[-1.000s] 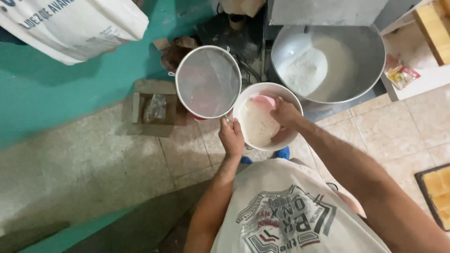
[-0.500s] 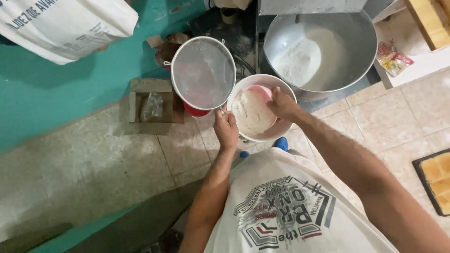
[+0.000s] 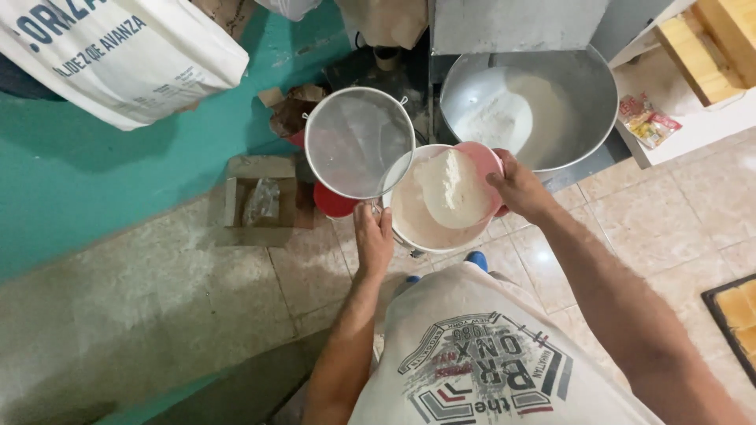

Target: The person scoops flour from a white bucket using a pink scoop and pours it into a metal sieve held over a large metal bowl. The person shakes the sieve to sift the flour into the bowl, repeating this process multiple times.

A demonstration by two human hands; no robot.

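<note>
1. A pink bowl [image 3: 461, 185] heaped with white flour sits just above the centre of the frame, tilted over the mouth of a white bucket [image 3: 429, 228] that also holds flour.
2. The right hand [image 3: 520, 189] grips the pink bowl at its right rim, fingers curled over the edge and the thumb on the near side.
3. The left hand [image 3: 374, 236], just left of centre, is closed around the handle of a round metal sieve [image 3: 358, 143]; the handle itself is mostly hidden under the fingers, so the exact grip is hard to make out.
4. The sieve's mesh disc is held up and to the left of the bucket, its lower right rim overlapping the bucket's edge in this view.
5. Below the sieve a red round object [image 3: 332, 203] peeps out, partly covered by it.
6. In the upper right of the frame a large metal mixing bowl [image 3: 583, 94] holds a mound of flour on its left side.
7. At the left of centre an open cardboard box [image 3: 260, 201] with a clear plastic bag in it lies on the tiled floor [image 3: 669, 212].
8. A big white printed sack [image 3: 118, 55] fills the upper left corner, against a teal wall [image 3: 94, 181].
9. At the right edge a white shelf [image 3: 693, 126] carries a small colourful packet [image 3: 650, 122], and a dark tray [image 3: 736, 315] of pale squares shows at the lower right.
10. The person's white printed shirt [image 3: 488, 362] fills the bottom centre.
</note>
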